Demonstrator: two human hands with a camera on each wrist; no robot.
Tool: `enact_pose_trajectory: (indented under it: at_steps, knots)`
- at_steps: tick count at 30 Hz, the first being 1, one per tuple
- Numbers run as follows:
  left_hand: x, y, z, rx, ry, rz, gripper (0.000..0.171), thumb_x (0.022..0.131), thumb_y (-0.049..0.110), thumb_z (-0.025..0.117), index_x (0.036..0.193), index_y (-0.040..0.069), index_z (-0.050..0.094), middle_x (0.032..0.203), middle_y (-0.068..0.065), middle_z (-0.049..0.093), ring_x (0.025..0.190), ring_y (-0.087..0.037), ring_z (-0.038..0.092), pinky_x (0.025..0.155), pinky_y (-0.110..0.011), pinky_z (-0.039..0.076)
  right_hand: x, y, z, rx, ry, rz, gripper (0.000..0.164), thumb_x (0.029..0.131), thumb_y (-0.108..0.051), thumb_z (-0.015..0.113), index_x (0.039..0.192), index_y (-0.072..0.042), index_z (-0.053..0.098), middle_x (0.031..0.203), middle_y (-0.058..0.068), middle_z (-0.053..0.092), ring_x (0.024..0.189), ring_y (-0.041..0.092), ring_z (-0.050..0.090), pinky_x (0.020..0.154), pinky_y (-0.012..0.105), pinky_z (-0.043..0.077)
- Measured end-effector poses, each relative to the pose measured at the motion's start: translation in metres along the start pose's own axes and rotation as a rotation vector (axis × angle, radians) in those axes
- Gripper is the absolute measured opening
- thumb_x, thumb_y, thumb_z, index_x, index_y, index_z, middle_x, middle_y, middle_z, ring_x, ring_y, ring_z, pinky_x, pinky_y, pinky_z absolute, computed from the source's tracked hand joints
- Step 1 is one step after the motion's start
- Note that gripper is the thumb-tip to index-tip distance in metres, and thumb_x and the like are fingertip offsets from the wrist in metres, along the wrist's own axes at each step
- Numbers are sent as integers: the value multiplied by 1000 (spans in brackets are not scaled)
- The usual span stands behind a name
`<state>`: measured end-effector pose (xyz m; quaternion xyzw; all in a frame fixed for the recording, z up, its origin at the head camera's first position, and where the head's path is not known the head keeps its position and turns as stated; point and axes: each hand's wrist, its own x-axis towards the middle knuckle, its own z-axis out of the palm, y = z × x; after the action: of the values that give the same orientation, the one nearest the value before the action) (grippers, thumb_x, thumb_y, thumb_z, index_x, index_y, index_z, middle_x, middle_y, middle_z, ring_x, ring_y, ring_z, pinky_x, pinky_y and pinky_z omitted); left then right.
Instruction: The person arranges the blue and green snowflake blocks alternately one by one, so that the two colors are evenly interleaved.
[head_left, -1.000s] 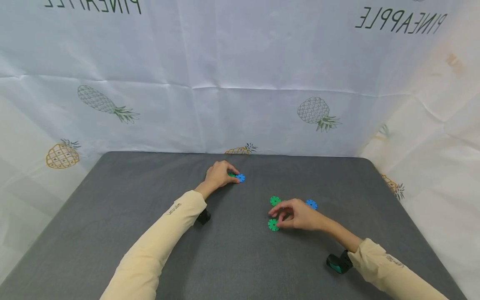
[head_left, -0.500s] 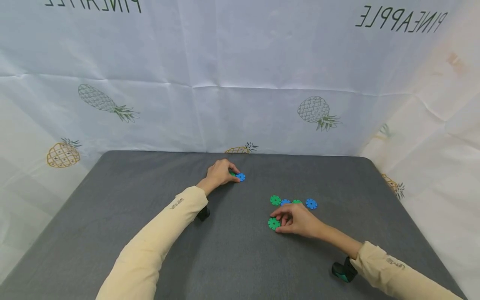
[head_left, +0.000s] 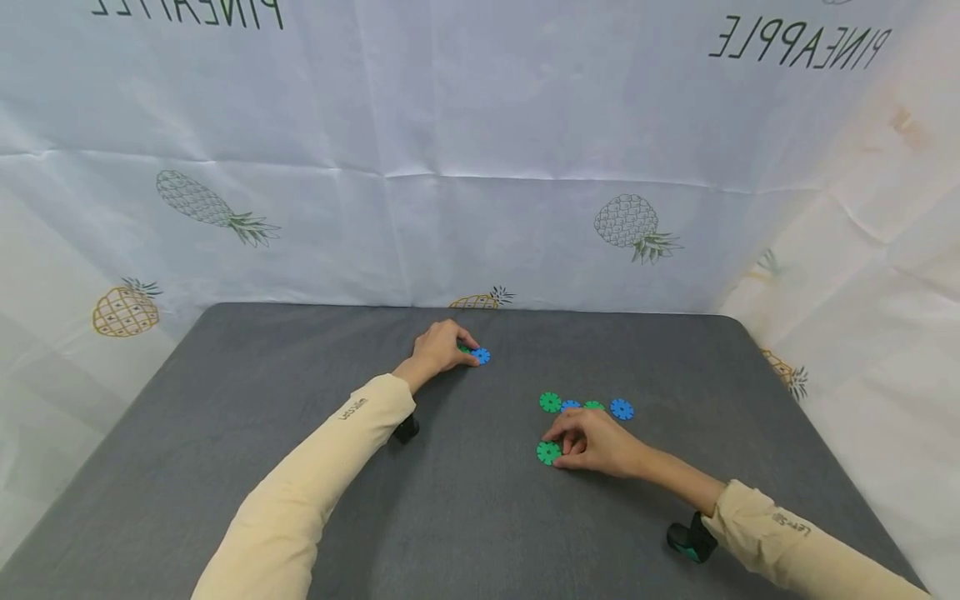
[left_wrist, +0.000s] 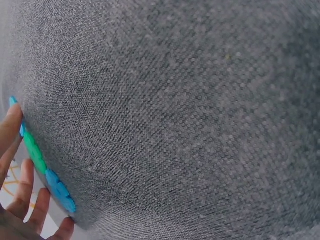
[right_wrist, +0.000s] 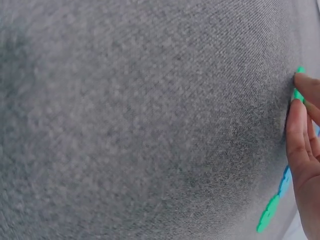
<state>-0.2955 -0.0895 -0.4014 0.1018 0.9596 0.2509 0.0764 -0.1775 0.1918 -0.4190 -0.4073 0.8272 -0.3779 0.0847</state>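
At the far side of the table, my left hand pinches a blue notched disc between thumb and forefinger. A green disc and a second blue disc line up beside it in the left wrist view, beneath the fingers. My right hand holds a green notched disc by its edges, flat at the tabletop, with thumb and forefinger. Just beyond that hand lies a row: a green disc, a blue disc, another green disc and a blue disc. Fingers partly hide the middle two.
A dark grey cloth covers the table. Behind it hangs a white curtain printed with pineapples. Black wrist devices sit below the cuffs, one at the left and one at the right.
My right hand has come slightly nearer, and its thumb and forefinger have closed round the green disc's edges. More of the row behind shows now. The left hand stays in place.
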Motion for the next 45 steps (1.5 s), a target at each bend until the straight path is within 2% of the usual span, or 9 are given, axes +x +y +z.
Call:
enact_pose_trajectory:
  at_steps: [3, 8, 11, 20, 27, 31, 41, 45]
  knots:
    - [0, 0, 0, -2, -2, 6, 24, 79, 31, 81, 101, 22, 78, 118, -2, 65, 103, -22, 60, 80, -43, 50, 0, 0, -1, 9, -5, -3, 21, 80, -5, 77, 100, -3, 71, 86, 2, 61, 69, 4, 59, 60, 22, 53]
    - [0, -1, -1, 4, 3, 12, 24, 79, 32, 80, 101, 22, 78, 117, -2, 66, 100, -22, 61, 77, -41, 50, 1, 1, -2, 15, -6, 45, 20, 79, -6, 78, 98, -6, 69, 75, -5, 62, 66, 2, 59, 60, 22, 54]
    - [1, -1, -2, 6, 7, 12, 25, 79, 32, 80, 102, 22, 78, 117, -2, 66, 99, -22, 61, 75, -39, 50, 2, 0, -3, 18, -6, 66, 21, 78, -5, 78, 97, -6, 68, 74, -5, 62, 66, 3, 59, 61, 22, 55]
    - [2, -1, -3, 5, 2, 6, 25, 79, 33, 80, 102, 23, 77, 120, -2, 64, 103, -22, 60, 77, -40, 50, 2, 1, -3, 10, -2, 5, 22, 80, -8, 78, 100, -3, 72, 80, 1, 64, 69, 4, 60, 61, 22, 54]
    - [0, -4, 0, -1, 8, -7, 24, 79, 33, 80, 101, 23, 78, 118, -1, 65, 101, -21, 61, 75, -39, 50, -2, 3, -1, 109, -37, -10, 25, 81, -15, 78, 102, -4, 70, 89, 4, 65, 72, 6, 61, 63, 24, 56]
    - [0, -5, 3, -4, 11, -11, 24, 78, 33, 80, 100, 24, 78, 118, -1, 65, 102, -21, 60, 75, -40, 50, -2, 3, -2, 129, -34, -27, 25, 81, -16, 77, 103, -4, 70, 89, 5, 66, 72, 8, 62, 64, 25, 56]
    - [2, -5, 3, 10, 18, -16, 24, 78, 34, 80, 100, 25, 78, 119, 0, 65, 101, -21, 61, 73, -38, 49, 7, 8, -11, 96, 4, -8, 24, 80, -12, 77, 101, -2, 70, 87, 7, 65, 71, 9, 61, 63, 25, 55]
    - [3, -5, 3, 5, 20, -16, 24, 78, 34, 81, 100, 25, 78, 119, 0, 65, 99, -20, 61, 71, -37, 49, 12, 8, -12, 98, 34, 8, 23, 81, -17, 77, 100, -4, 71, 83, 2, 63, 71, 8, 59, 63, 25, 55]
